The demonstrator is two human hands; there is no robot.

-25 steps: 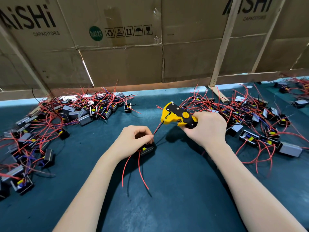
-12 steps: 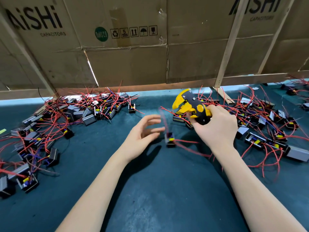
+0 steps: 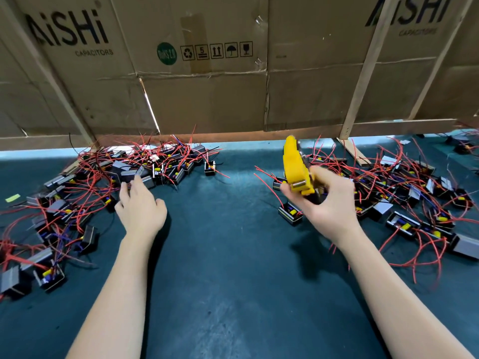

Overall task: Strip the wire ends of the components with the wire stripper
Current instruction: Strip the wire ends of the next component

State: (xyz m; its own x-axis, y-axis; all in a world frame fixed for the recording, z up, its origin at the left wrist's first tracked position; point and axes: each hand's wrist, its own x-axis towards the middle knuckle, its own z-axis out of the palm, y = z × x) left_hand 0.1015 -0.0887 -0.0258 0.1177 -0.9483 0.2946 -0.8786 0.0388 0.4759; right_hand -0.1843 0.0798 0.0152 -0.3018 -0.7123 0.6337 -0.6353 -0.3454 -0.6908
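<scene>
The cardboard wall (image 3: 207, 99) behind the counter (image 3: 233, 281) reads "AiSHi CAPACITORS" twice, plus "RoHS 2.0" and a "5" stacking mark. The right hand (image 3: 326, 203) has its grip closed around the one yellow wire stripper (image 3: 295, 167), nose up. The left hand (image 3: 141, 206) reaches with its grip loose, fingers at the left pile of red-wired components (image 3: 145, 167), too tangled to count. A second pile (image 3: 414, 193) lies right of the stripper.

Both bare forearms reach forward from the bottom edge. The left hand (image 3: 141, 207) lies palm down, fingers stretched out ahead and loosely spread. The right hand (image 3: 328, 203) is raised, fingers curled in a tight grip (somewhat blurred), wrist bent slightly inward.
</scene>
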